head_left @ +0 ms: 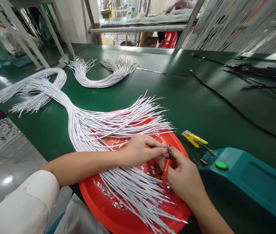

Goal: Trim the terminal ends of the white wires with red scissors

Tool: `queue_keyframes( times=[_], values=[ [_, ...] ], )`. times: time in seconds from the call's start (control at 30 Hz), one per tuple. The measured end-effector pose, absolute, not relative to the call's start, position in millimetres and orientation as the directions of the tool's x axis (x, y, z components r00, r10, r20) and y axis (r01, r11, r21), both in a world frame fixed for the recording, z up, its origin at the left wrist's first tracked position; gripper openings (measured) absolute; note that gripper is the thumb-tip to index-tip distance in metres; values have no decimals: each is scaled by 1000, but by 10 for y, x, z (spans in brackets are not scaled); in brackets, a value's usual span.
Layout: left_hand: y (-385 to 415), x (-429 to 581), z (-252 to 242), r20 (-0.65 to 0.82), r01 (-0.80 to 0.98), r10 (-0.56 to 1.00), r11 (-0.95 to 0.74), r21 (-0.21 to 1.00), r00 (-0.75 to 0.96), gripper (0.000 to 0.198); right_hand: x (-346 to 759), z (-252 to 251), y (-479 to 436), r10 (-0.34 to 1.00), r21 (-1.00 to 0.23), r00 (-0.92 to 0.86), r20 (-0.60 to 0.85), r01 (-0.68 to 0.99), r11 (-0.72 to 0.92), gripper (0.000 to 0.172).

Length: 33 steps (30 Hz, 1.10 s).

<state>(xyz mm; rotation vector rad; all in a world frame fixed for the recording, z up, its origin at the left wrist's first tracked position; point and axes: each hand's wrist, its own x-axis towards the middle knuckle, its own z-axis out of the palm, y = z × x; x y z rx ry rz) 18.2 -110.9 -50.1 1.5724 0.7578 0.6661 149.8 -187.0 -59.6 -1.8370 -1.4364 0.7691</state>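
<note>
My left hand (138, 152) is closed in a pinch over the middle of a red basin (94, 204), its fingertips on the end of a thin white wire, mostly hidden by the fingers. Against those fingertips, my right hand (186, 174) grips small scissors (165, 175) with red handles, dark blades pointing up at the wire end. A large bundle of white wires (79, 118) fans out over the basin in two spreads, one behind and one in front of my left forearm. Small shiny metal pieces (118, 204) lie on the basin's patterned bottom.
Yellow-handled cutters (194, 138) and a teal machine with a green button (221, 165) stand right of the basin. More white wire bundles (99, 84) lie farther back on the green table (152, 87). Black cables (225, 100) cross the right side. Metal posts (193, 22) rise behind.
</note>
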Motion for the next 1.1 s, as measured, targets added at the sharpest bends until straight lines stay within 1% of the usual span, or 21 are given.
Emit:
queue_keyframes(
  times=[0.2,0.37,0.57,0.77,0.93,1.1],
  values=[
    [-1113,180,-478,6,105,791,-89,991,611,11,1493,-572,-1868,980,-814,197,-21,566,-131,19],
    [-1124,182,-464,-45,108,796,-26,994,604,11,1508,-584,-1877,981,-799,191,-26,585,-135,17],
    [-1125,182,-462,-60,109,799,-7,994,599,13,1495,-583,-1888,981,-841,192,-41,523,-138,16],
    [-1131,181,-447,-80,128,803,4,992,591,12,1474,-564,-1891,977,-800,213,-11,584,-136,17],
    [-1137,186,-434,-104,139,804,27,990,585,12,1459,-523,-1898,967,-796,255,-21,580,-170,17],
    [-1137,181,-424,-113,106,784,60,993,610,11,1501,-555,-1875,976,-783,210,-62,596,-178,17]
  ],
)
